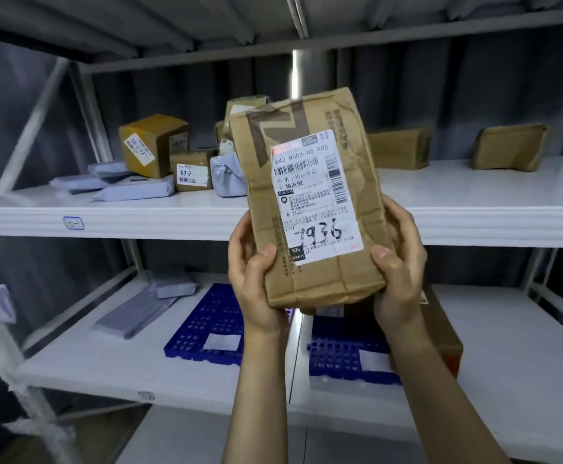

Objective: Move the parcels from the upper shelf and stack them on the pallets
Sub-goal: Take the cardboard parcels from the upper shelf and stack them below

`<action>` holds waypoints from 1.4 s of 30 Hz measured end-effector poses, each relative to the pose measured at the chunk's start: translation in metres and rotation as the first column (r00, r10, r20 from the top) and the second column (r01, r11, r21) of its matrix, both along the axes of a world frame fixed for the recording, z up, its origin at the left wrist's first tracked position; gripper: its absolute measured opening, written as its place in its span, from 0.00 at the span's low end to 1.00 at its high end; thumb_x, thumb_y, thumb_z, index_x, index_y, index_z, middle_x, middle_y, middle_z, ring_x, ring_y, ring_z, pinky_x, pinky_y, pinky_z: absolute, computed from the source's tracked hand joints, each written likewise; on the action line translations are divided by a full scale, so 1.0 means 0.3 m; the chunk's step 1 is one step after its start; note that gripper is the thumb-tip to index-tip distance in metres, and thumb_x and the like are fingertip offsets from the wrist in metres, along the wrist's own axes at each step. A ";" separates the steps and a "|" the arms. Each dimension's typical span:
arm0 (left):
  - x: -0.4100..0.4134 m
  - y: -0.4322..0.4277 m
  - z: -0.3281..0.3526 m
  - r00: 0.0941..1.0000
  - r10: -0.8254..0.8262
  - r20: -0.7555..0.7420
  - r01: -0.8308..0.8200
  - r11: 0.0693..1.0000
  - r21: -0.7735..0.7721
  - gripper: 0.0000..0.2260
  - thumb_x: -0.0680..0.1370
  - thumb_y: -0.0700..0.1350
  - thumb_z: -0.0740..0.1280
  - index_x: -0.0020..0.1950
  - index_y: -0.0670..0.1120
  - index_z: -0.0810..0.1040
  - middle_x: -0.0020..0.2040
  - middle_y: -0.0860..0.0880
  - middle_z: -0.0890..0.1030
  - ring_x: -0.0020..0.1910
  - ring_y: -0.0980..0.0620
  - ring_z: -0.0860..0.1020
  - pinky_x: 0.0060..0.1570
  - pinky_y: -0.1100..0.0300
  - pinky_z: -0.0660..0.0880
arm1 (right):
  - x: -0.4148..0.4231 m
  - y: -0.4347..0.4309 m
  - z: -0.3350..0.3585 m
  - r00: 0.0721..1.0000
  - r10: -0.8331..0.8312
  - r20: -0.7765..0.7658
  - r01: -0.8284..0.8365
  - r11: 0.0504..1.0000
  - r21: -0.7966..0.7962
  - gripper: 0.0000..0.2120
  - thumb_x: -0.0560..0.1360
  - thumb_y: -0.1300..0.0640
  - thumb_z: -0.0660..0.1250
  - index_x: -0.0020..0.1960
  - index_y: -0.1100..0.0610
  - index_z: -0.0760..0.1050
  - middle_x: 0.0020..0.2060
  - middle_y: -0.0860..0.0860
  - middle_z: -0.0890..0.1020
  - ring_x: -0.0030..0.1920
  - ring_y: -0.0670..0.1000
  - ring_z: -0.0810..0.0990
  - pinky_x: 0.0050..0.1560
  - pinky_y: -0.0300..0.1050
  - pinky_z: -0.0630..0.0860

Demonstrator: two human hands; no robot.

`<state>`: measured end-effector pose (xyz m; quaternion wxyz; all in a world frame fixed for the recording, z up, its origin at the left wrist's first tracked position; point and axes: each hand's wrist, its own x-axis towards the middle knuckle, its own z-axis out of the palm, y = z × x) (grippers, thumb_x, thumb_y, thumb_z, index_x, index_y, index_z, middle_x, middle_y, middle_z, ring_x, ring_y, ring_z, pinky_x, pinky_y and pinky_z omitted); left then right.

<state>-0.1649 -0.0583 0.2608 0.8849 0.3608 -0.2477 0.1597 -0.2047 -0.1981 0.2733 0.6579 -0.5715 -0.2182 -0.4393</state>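
Storeroom racking (186, 60), white, two levels in view. Nearest: left hand (256, 283) and right hand (399, 272) each grasp a lower corner of a creased brown parcel (307, 202), held upright in the air, label toward the camera. Below: two blue pallets (206, 326) on the lower shelf (106, 356). Farther back: cardboard boxes (153, 145) and grey mailers (132, 190) on the upper shelf (474, 195).

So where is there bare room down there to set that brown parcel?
The left blue pallet is bare except for a white label, beside the grey mailers. The right blue pallet has free room in front; a brown box takes its right side. The upper shelf is crowded at its left end.
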 end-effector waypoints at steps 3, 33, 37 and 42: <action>-0.029 0.047 -0.111 1.000 0.013 -0.016 -0.013 0.999 -0.033 0.38 0.66 0.49 0.70 0.71 0.33 0.62 0.61 0.35 0.73 0.58 0.39 0.73 0.55 0.49 0.73 | -0.016 0.044 -0.117 0.997 0.074 -0.029 -0.074 0.997 0.001 0.31 0.68 0.51 0.63 0.70 0.59 0.66 0.62 0.63 0.75 0.62 0.64 0.75 0.61 0.65 0.72; -0.078 0.250 -0.572 0.794 0.132 -0.594 -0.009 0.979 0.204 0.35 0.62 0.54 0.71 0.67 0.41 0.73 0.60 0.41 0.80 0.58 0.41 0.79 0.59 0.46 0.74 | -0.067 0.191 -0.596 0.744 0.226 -0.628 -0.171 0.974 0.148 0.34 0.58 0.50 0.65 0.65 0.49 0.71 0.62 0.51 0.78 0.63 0.52 0.76 0.54 0.45 0.75; -0.058 0.215 -0.599 0.749 0.063 -0.659 0.062 0.984 0.165 0.36 0.61 0.54 0.72 0.67 0.41 0.74 0.57 0.42 0.82 0.54 0.44 0.80 0.52 0.50 0.77 | -0.062 0.162 -0.599 0.701 0.200 -0.685 -0.121 0.979 0.162 0.32 0.60 0.51 0.68 0.65 0.48 0.72 0.62 0.50 0.78 0.60 0.50 0.78 0.49 0.40 0.76; -0.024 0.183 -0.620 0.717 0.039 -0.696 0.094 0.984 0.152 0.35 0.61 0.55 0.72 0.65 0.42 0.75 0.56 0.43 0.83 0.57 0.43 0.80 0.52 0.52 0.78 | -0.048 0.151 -0.611 0.651 0.176 -0.738 -0.040 0.979 0.198 0.27 0.67 0.53 0.65 0.66 0.50 0.72 0.58 0.51 0.80 0.56 0.49 0.80 0.44 0.37 0.77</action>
